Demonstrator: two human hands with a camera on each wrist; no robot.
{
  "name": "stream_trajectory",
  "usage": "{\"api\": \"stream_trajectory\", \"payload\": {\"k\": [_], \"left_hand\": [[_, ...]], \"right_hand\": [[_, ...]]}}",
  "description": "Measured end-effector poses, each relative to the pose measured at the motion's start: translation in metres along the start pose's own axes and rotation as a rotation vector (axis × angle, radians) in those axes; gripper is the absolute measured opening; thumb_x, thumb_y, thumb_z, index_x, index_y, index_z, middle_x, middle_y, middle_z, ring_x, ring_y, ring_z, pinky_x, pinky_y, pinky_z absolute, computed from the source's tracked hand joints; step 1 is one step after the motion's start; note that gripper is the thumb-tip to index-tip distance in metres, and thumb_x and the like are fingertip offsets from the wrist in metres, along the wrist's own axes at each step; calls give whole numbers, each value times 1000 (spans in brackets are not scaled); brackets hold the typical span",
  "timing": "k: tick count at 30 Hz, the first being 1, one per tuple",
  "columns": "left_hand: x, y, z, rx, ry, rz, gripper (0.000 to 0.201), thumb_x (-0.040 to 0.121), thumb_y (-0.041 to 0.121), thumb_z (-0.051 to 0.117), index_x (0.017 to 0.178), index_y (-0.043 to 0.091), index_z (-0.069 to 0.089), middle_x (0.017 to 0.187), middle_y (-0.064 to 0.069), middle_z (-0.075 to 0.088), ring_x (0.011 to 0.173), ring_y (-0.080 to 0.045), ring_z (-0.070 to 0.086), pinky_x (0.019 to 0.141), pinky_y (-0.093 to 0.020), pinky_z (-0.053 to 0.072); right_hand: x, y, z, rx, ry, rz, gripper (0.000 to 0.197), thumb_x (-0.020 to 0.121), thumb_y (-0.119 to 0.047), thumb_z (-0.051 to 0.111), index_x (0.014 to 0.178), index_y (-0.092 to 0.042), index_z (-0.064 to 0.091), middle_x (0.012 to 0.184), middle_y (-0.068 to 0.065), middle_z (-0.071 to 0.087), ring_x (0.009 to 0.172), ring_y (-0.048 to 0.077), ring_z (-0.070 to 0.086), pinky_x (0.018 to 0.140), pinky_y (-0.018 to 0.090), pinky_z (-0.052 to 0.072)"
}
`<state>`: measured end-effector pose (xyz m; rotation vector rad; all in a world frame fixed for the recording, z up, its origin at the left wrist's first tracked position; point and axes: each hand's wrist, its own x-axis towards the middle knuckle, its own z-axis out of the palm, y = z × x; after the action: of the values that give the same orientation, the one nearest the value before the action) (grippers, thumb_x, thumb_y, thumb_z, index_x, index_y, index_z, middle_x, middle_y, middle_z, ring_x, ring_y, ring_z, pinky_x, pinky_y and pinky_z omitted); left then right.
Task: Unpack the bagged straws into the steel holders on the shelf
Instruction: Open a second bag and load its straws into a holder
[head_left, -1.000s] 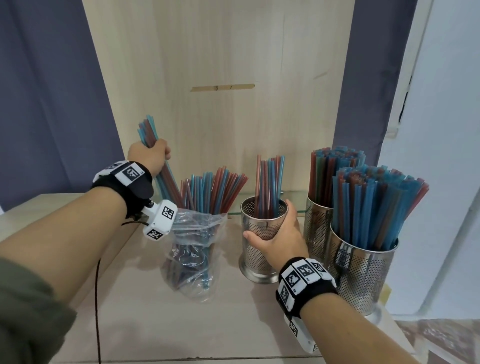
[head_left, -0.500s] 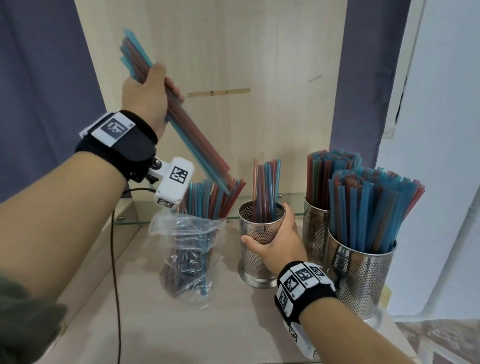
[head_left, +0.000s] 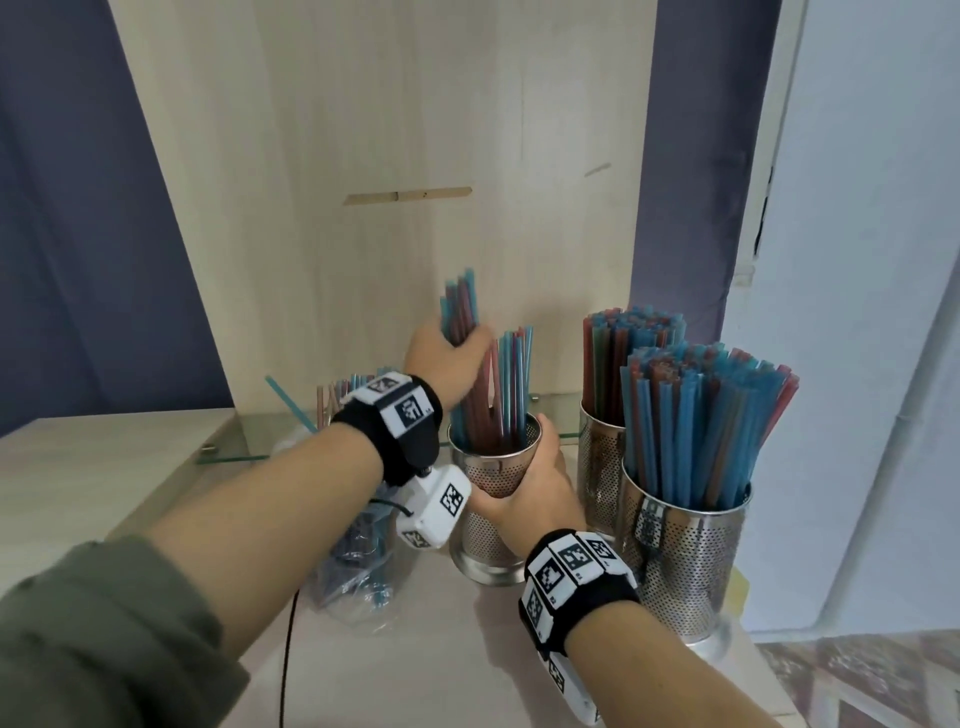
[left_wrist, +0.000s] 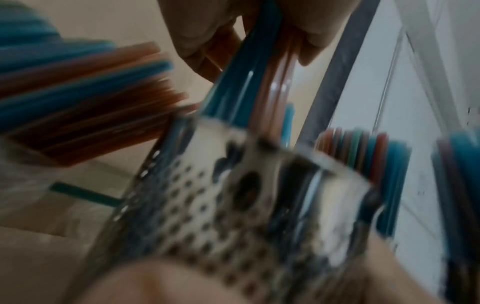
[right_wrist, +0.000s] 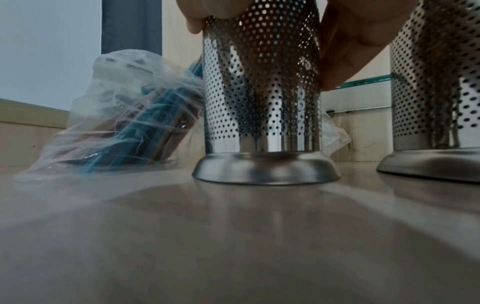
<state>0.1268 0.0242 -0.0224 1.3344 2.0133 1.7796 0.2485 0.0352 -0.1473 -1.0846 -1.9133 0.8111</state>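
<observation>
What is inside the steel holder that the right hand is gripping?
Inside the steel holder stand red and blue straws, and the left hand is lowering another bunch in. Their lower ends are hidden by the right hand and the perforated wall.

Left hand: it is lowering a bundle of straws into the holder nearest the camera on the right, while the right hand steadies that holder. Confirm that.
Wrong holder. The head view shows the left hand lowering the bundle of straws into the leftmost holder, and the right hand steadies that one. The near right holder is already packed and untouched.
</observation>
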Motion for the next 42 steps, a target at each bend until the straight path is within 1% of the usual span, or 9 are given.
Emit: {"api": "stream_trajectory", "payload": {"k": [2, 4, 8, 15, 24, 28, 34, 37, 42], "left_hand": [[-1, -16, 8, 185, -80, 32, 32, 79, 58, 63, 81, 26, 60, 96, -1, 66, 94, -22, 63, 86, -37, 54], [-2, -24, 14, 427, -140, 77, 31, 81, 58, 62, 85, 28, 60, 118, -5, 51, 116, -27, 44, 102, -38, 39], [-4, -29, 19, 659, -116, 137, 52, 81, 62, 62, 110, 19, 60, 122, -9, 40, 116, -31, 35, 98, -37, 34], [-11, -30, 2, 492, -71, 226, 83, 77, 55, 71, 139, 19, 29, 135, -6, 33, 126, -24, 31, 105, -37, 29], [11, -53, -97, 414, 439, -234, 82, 78, 48, 69, 142, 14, 30, 146, -15, 30, 134, -35, 30, 109, -43, 26], [28, -89, -141, 473, 416, -596, 102, 76, 62, 62, 148, 1, 23, 147, -21, 35, 133, -38, 39, 108, -40, 32], [36, -115, -151, 399, 107, -613, 62, 99, 43, 45, 141, -2, 43, 142, -27, 45, 126, -40, 47, 101, -35, 38], [40, -117, -153, 385, 129, -470, 42, 99, 32, 47, 121, 1, 65, 126, -24, 60, 108, -37, 56, 86, -35, 41], [42, -97, -144, 308, 126, -223, 36, 100, 25, 45, 114, 6, 72, 122, -15, 64, 109, -30, 55, 86, -29, 35]], "right_hand": [[0, 0, 0, 1, 10, -5, 120, 58, -64, 83, 148, -37, 6, 142, -3, 45, 124, 20, 51, 101, 39, 47], [0, 0, 0, 0, 10, -6, 118, 60, -60, 83, 148, -38, 6, 142, -2, 45, 124, 20, 51, 101, 38, 47], [1, 0, 0, -6, 3, -1, 119, 60, -61, 83, 148, -38, 6, 143, -1, 44, 126, 20, 50, 103, 39, 47], [1, 1, 0, -2, 13, -17, 117, 61, -58, 83, 148, -36, 8, 141, -3, 45, 125, 18, 50, 102, 39, 47], [3, 3, -1, -14, -7, -5, 120, 60, -60, 83, 149, -38, 4, 146, -2, 43, 129, 21, 48, 106, 41, 45], [2, 3, -1, -2, -12, -6, 121, 61, -58, 84, 149, -35, 5, 146, -1, 43, 130, 21, 48, 107, 39, 43], [4, 5, 2, -1, 2, 1, 122, 57, -61, 84, 149, -37, 6, 145, -2, 46, 128, 21, 50, 106, 41, 46], [4, 5, 2, -7, 5, -3, 121, 57, -62, 83, 148, -38, 6, 145, -2, 47, 128, 22, 51, 105, 41, 46], [4, 5, 2, -12, 12, -15, 120, 57, -61, 83, 147, -39, 8, 146, -4, 45, 129, 20, 50, 106, 39, 45]]}}
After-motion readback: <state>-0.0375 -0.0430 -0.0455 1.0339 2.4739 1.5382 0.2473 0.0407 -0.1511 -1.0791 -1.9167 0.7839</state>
